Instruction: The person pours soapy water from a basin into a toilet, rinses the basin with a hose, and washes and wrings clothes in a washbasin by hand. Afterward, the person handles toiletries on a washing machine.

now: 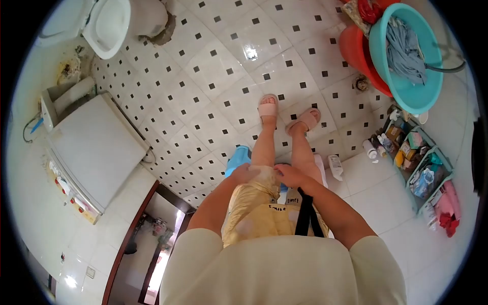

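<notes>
A pale yellow apron (254, 218) with dark lettering and black straps (306, 213) is bunched over my lap. My left hand (241, 175) is closed on its upper left edge, its fingertips partly hidden by the fabric. Across from it, my right hand (288, 176) pinches the gathered fabric at the upper right edge. Between the two hands the cloth is crumpled and folded. Part of a blue plastic item (238, 159) shows just beyond my left hand; its lower portion is covered.
Pink slippers (268, 105) are on my feet on the tiled floor (213, 91). At right stand a turquoise basin (378, 51) holding grey cloth, a red bucket (356, 51), a rack of bottles (414, 173) and a white bottle (335, 166). A white washing machine (96, 150) and a toilet (105, 28) are left.
</notes>
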